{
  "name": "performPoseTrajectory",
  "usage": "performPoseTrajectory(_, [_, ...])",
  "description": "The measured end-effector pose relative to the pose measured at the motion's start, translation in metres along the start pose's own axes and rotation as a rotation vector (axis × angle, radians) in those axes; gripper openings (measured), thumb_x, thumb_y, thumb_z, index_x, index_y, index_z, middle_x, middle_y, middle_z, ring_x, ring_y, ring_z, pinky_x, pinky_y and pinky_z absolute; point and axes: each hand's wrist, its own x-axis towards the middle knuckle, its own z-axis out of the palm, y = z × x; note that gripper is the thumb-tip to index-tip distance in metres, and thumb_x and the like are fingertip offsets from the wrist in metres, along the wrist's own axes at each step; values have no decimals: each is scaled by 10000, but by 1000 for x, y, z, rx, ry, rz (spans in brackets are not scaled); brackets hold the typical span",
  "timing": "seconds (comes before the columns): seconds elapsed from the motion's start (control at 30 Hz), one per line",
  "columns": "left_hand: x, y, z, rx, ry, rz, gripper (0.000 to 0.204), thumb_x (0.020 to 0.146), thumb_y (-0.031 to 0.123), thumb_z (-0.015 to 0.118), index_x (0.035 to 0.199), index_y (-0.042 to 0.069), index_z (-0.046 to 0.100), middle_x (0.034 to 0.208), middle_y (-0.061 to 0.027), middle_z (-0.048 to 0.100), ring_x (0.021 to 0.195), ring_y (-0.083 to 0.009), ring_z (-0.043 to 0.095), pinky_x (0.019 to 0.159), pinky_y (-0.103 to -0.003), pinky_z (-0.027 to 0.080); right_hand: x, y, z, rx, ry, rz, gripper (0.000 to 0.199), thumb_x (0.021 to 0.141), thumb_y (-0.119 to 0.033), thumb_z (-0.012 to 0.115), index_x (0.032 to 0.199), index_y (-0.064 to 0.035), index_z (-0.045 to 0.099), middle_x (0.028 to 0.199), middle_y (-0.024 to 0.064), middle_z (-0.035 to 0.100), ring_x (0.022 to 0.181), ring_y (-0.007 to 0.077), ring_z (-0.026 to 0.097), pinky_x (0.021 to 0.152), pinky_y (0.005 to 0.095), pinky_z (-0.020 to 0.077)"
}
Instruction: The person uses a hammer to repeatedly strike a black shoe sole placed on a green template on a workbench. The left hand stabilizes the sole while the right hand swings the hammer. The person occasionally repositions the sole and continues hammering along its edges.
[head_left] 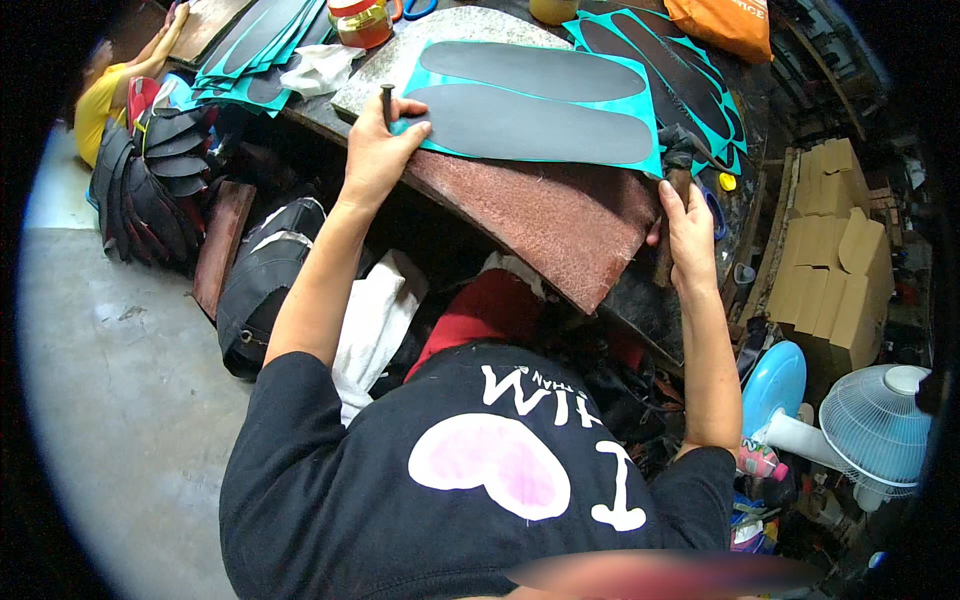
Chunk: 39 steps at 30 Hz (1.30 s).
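A turquoise sheet bears two long dark grey sole-shaped pieces. It lies across a pale stone slab and a reddish-brown board. My left hand is closed around a short dark rod with a flat top, its thumb on the sheet's left edge. At the sheet's right corner, my right hand grips the brown handle of a hammer-like tool. The tool's dark head rests by that corner, and its exact form is hard to make out.
More turquoise sheets with dark soles are stacked left, others right. A red-lidded jar stands behind the slab. Cardboard boxes and a fan are at right. A person in yellow works at far left.
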Motion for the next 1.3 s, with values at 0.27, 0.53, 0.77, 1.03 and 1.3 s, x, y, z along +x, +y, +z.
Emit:
performPoseTrajectory(0.27, [12, 10, -54, -408, -44, -238, 207, 781, -76, 612, 945, 33, 548, 893, -57, 644, 840, -135, 603, 820, -261, 469, -2, -15, -21, -26, 58, -92, 272, 994, -285, 551, 1099, -36, 579, 1054, 96, 684, 504, 67, 527, 465, 207, 434])
performPoseTrajectory(0.53, [9, 22, -42, -229, -421, -172, 239, 739, -36, 596, 874, 77, 435, 881, -44, 586, 853, -111, 533, 819, -246, 411, -25, -31, -19, -138, 16, -166, 294, 988, -279, 567, 1131, -22, 583, 744, -9, 532, 517, 51, 486, 459, 197, 410])
performPoseTrajectory(0.77, [18, 30, -31, -108, -484, 4, 205, 723, -26, 562, 833, 54, 408, 801, -60, 571, 767, -148, 528, 720, -282, 438, -33, -29, -4, -485, 49, -281, 445, 967, -256, 604, 1320, 0, 515, 774, 1, 556, 531, 37, 464, 469, 211, 388])
performPoseTrajectory(1.03, [34, 44, -37, 202, -657, 81, 224, 713, -11, 555, 924, 14, 482, 825, -76, 542, 789, -190, 508, 768, -296, 431, -30, -25, 0, -961, 98, -389, 445, 956, -303, 573, 1342, -86, 519, 1047, 148, 687, 804, 241, 668, 695, 354, 509])
performPoseTrajectory(1.3, [40, 58, -11, 519, 34, 389, 308, 896, 261, 606, 980, -28, 537, 859, -132, 590, 810, -253, 611, 706, -362, 498, -36, -24, 7, -1075, 125, -362, 390, 949, -348, 542, 1282, -145, 544, 1006, 188, 688, 905, 378, 664, 755, 470, 519])
